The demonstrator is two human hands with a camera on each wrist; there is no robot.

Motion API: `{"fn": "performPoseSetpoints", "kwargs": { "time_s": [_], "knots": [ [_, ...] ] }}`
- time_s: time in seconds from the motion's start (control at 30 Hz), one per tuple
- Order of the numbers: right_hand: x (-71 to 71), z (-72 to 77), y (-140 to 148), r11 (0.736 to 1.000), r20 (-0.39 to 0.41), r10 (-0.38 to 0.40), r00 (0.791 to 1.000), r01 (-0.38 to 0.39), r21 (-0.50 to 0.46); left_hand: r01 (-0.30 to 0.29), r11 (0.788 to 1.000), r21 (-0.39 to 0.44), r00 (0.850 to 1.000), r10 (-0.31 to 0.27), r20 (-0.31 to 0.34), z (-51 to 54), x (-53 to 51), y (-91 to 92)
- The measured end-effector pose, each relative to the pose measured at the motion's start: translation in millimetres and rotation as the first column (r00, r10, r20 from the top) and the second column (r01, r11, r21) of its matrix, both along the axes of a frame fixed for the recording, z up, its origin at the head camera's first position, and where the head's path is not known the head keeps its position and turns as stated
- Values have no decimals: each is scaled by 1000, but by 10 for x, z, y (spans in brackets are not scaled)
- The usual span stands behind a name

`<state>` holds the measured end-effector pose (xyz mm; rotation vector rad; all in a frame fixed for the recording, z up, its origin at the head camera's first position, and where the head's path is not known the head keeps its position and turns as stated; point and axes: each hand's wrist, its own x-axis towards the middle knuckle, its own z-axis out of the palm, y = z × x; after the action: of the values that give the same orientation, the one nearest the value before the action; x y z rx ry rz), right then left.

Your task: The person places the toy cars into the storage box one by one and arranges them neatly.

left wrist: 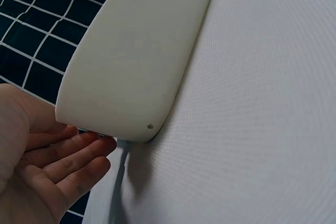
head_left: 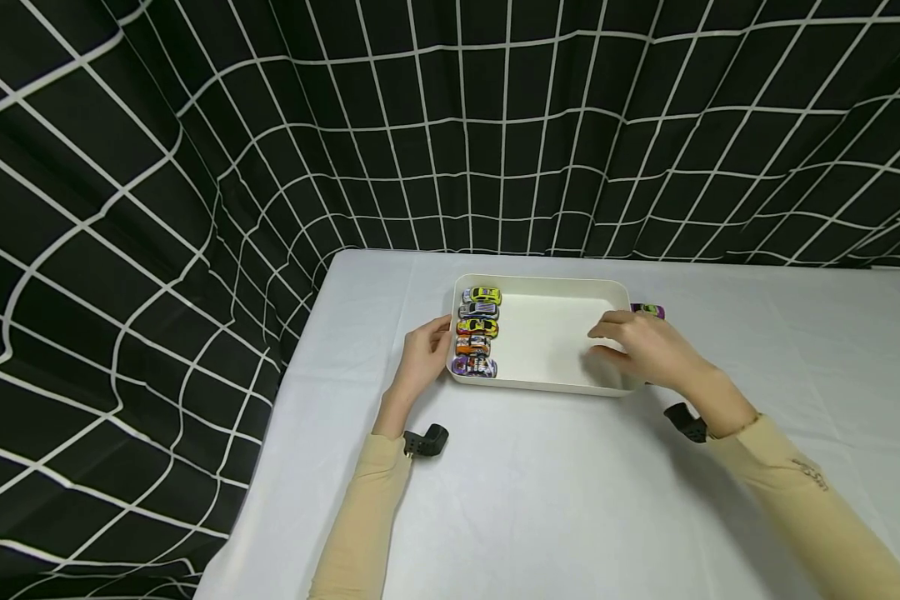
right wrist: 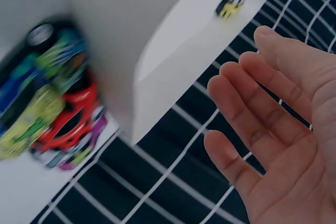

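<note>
A white rectangular tray (head_left: 532, 386) lies on the table. Several small toy cars (head_left: 477, 327) stand side by side in a column along its left end inside. My left hand (head_left: 422, 354) touches the outside of that end; in the left wrist view its fingers (left wrist: 86, 177) are relaxed and bent slightly, tips against the tray wall. Over the right part of the tray hovers my right hand (head_left: 648, 348), holding nothing, its fingers loosely spread in the right wrist view. Beyond it, outside the tray, a green and purple toy car (head_left: 648, 310) shows partly.
Beside the tray's right end, the right wrist view shows a blurred pile of toy cars, among them a red car (right wrist: 71, 116); my right hand hides most of it from the head view. A white cloth (head_left: 540, 483) covers the table. Black gridded curtains (head_left: 525, 125) hang behind and left.
</note>
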<state>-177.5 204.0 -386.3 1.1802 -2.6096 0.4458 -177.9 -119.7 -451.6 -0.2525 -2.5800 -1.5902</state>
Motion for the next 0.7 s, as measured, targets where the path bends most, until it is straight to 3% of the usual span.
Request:
{"fn": "performPoseSetpoints", "kwargs": {
  "time_s": [0.33,0.7],
  "knots": [
    [130,-41,378,996,-35,-65,997,63,-62,1,1000,4,1000,-1,-8,-11,-9,-6],
    [246,-116,634,981,50,-190,981,191,-15,3,1000,10,1000,-2,-4,-8,-5,-7]
  ]
}}
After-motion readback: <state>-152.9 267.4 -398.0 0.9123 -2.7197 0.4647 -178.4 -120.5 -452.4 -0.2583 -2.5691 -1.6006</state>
